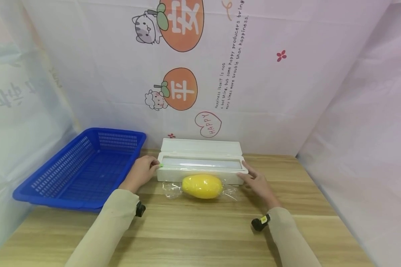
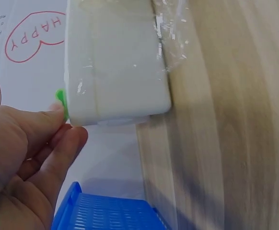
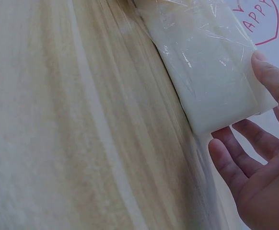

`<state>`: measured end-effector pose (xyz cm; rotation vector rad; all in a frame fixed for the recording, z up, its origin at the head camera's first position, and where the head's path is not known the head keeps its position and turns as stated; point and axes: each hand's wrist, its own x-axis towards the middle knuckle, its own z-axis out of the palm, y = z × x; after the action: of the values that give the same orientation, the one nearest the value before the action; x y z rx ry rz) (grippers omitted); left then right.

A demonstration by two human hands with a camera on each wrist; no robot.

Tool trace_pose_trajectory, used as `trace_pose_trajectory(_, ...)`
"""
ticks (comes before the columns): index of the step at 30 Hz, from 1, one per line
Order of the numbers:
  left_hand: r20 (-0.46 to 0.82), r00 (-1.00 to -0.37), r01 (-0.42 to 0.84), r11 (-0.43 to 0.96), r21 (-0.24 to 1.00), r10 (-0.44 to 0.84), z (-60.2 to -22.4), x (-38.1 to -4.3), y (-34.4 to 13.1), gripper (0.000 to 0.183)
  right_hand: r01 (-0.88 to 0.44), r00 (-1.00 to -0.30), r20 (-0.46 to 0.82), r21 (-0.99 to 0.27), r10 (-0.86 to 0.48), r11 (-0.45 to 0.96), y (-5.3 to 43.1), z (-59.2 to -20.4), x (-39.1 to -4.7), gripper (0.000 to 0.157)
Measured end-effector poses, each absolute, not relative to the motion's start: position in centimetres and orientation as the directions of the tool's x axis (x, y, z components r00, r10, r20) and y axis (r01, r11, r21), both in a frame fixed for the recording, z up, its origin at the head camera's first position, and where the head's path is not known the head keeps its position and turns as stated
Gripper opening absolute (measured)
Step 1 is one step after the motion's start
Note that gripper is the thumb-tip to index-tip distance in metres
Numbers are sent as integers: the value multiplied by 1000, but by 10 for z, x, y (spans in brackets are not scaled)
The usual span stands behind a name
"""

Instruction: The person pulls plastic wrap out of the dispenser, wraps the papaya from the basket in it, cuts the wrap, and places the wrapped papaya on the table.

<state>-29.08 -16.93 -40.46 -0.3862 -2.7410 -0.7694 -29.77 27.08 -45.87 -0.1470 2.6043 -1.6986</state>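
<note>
A white cling film dispenser lies lengthwise at the back of the table, its lid raised and the film roll visible inside. In front of it sits a yellow oval fruit, with clear film around it and spreading at both ends. At the dispenser's left end, my left hand pinches a small green slider, thumb on top and fingers curled below. My right hand grips the right end; in the right wrist view its thumb lies on the upper edge and its fingers touch the end face.
A blue plastic basket with slotted walls stands on the left, close to my left forearm. Behind the table hangs a printed white cloth, and more cloth covers both sides.
</note>
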Motion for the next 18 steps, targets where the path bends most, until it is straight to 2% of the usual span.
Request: trace_pose_trajectory(18,235,-961,243,843,479,144,-395,-289,-165,18,-75,-990,20,-910,-137,408,272,-455,-293,72)
